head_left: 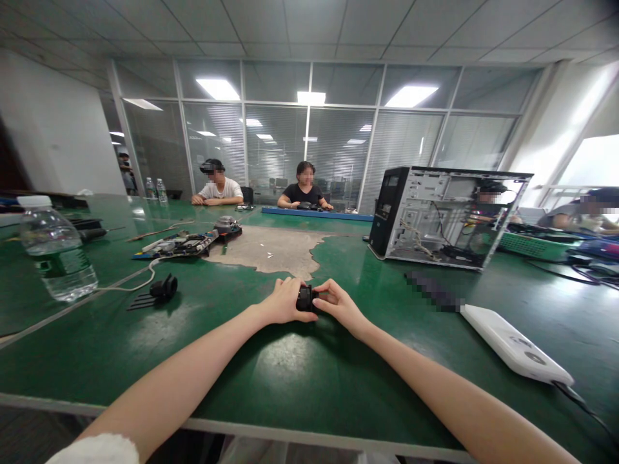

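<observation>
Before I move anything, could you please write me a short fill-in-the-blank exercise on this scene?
1. The small part between the left hand and the right hand is coloured ____.
2. The large bottle at the far left has a cap coloured ____.
3. The open computer case stands on a table whose coating is coloured ____.
Missing words: black; white; green.

1. On flat green tabletop (232, 380), left: tall clear plastic bottle (58, 254).
2. Right of bottle: black round plastic part (165, 287).
3. Behind part: flat grey circuit board (181, 245).
4. Right: boxy black-and-silver metal case (387, 216); before it, white oblong plastic device (515, 345).
</observation>
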Tool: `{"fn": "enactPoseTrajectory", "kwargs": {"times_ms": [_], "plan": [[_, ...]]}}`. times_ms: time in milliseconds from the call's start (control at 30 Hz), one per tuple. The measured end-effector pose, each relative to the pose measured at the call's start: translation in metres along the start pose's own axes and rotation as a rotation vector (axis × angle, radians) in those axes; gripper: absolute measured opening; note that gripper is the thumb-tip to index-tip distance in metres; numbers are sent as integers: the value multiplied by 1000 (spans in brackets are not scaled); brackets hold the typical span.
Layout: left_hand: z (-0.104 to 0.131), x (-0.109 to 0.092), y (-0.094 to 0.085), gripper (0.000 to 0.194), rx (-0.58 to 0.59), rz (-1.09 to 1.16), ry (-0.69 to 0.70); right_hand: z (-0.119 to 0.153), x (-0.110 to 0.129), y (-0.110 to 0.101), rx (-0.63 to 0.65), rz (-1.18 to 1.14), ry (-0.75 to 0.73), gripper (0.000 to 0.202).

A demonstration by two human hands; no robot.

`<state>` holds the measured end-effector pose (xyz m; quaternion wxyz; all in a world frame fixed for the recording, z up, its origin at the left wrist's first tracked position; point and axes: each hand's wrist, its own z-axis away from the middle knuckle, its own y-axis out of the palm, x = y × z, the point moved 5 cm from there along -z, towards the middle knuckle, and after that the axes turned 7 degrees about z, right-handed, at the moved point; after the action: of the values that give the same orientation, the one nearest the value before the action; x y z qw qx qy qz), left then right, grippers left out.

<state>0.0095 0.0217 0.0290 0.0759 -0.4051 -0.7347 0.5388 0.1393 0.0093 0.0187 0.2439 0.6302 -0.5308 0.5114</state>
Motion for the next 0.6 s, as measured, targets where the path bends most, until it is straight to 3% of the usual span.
{"fn": "enactPoseTrajectory", "kwargs": {"times_ms": [300, 600], "plan": [[-1, 0, 1, 68, 2, 5, -8, -1, -10, -2, -29, 55, 70, 33], [-1, 2, 1, 68, -9, -2, 13, 1, 0, -2, -3, -3, 14, 25]]}}
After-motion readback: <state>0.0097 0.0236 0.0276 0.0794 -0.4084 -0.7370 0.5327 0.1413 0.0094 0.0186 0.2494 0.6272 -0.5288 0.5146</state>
